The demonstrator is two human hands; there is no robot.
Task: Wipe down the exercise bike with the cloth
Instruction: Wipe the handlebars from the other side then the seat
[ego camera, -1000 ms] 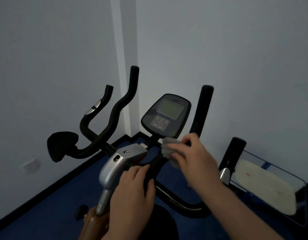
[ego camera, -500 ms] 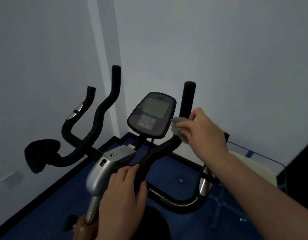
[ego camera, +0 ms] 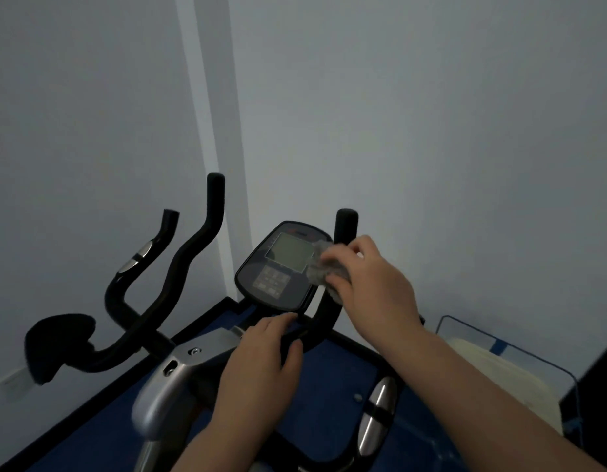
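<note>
The exercise bike has black curved handlebars [ego camera: 186,267], a silver stem housing [ego camera: 169,379] and a dark console [ego camera: 278,267] with a grey screen and keypad. My right hand [ego camera: 373,284] grips a crumpled grey cloth [ego camera: 324,264] and holds it against the console's right edge, beside the right upright grip [ego camera: 344,226]. My left hand [ego camera: 261,362] rests on the handlebar crossbar just below the console, fingers laid over the bar and thumb around it.
White walls meet in a corner behind the bike. Blue floor matting [ego camera: 329,376] lies underneath. A black elbow pad [ego camera: 56,342] sticks out at the left. A clear bin [ego camera: 499,362] with a pale object stands at the right, next to a dark edge.
My right hand has carried the cloth up from the right handlebar onto the console's right edge. The left hand stays on the crossbar. The view has shifted.
</note>
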